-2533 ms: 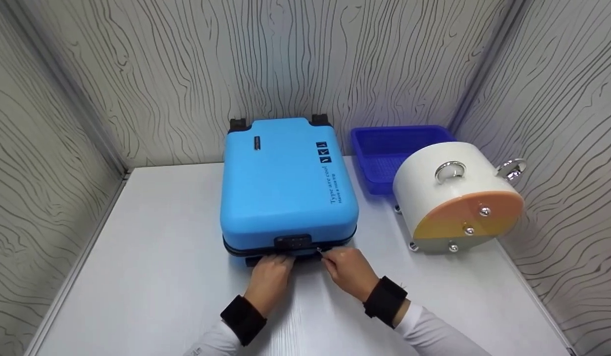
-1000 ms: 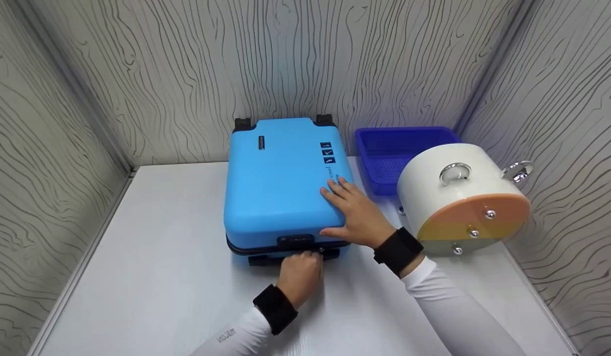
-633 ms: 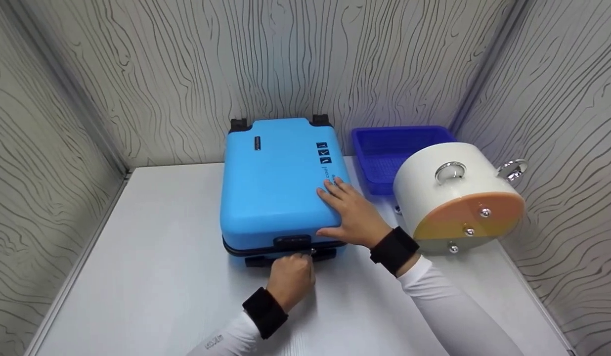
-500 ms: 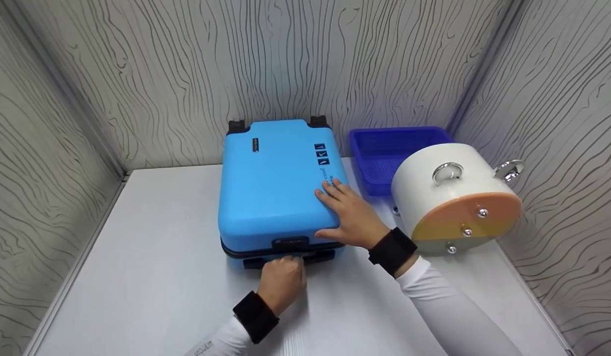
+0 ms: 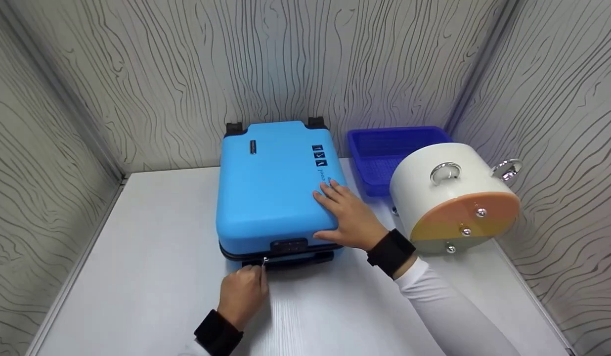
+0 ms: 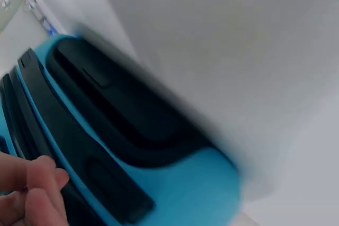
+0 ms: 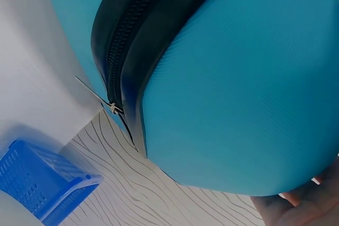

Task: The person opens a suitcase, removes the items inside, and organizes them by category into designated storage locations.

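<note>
Here the left hand (image 5: 242, 292) pinches the zip pull (image 5: 264, 260) and has drawn it leftward along the suitcase (image 5: 273, 188) front since a moment ago, so the zip is travelling. The right hand (image 5: 346, 216) lies flat on the lid.

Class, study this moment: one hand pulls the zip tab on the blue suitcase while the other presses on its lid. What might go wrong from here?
1. The left hand pinches only the small zip tab; it may slip free.
2. The right hand presses the blue suitcase near one edge, so the case may slide or turn on the smooth table.
3. A sideways shift might knock the white drum beside it.
</note>
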Demonstrator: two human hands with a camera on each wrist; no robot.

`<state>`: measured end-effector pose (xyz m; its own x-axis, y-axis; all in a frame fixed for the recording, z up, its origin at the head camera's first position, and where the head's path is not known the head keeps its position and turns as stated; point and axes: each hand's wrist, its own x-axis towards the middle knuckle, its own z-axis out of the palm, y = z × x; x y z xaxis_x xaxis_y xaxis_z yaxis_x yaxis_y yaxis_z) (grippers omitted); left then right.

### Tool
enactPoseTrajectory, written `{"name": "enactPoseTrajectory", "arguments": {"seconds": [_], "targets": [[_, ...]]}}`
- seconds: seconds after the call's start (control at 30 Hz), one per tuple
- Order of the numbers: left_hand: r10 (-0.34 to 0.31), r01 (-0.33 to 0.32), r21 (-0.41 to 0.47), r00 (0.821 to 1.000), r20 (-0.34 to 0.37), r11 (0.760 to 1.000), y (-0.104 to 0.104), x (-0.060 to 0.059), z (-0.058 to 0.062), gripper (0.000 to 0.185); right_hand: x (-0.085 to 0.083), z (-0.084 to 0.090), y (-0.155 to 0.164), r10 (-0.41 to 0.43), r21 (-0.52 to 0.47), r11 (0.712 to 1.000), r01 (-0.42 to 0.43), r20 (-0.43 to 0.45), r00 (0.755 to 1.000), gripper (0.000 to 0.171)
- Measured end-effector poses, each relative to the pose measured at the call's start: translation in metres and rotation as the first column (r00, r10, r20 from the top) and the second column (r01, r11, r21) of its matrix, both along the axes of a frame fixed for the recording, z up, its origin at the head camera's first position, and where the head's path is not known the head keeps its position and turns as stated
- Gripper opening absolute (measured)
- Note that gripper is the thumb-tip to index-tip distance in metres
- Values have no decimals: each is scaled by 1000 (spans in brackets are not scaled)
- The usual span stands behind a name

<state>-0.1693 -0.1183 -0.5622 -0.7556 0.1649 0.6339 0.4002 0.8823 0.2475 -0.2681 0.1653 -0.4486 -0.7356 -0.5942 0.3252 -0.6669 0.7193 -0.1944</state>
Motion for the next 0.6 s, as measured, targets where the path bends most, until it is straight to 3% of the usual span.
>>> {"name": "enactPoseTrajectory", "arguments": {"seconds": [0.27, 0.6], "targets": [[57, -57, 12, 998, -16, 998, -30, 6, -1, 41, 1, -2, 3, -5, -6, 1000, 5, -3, 1000, 97], [156, -159, 29, 984, 84, 987, -64, 7, 10, 44, 1, 0, 0, -7, -1, 1000, 7, -5, 1000, 97]]}}
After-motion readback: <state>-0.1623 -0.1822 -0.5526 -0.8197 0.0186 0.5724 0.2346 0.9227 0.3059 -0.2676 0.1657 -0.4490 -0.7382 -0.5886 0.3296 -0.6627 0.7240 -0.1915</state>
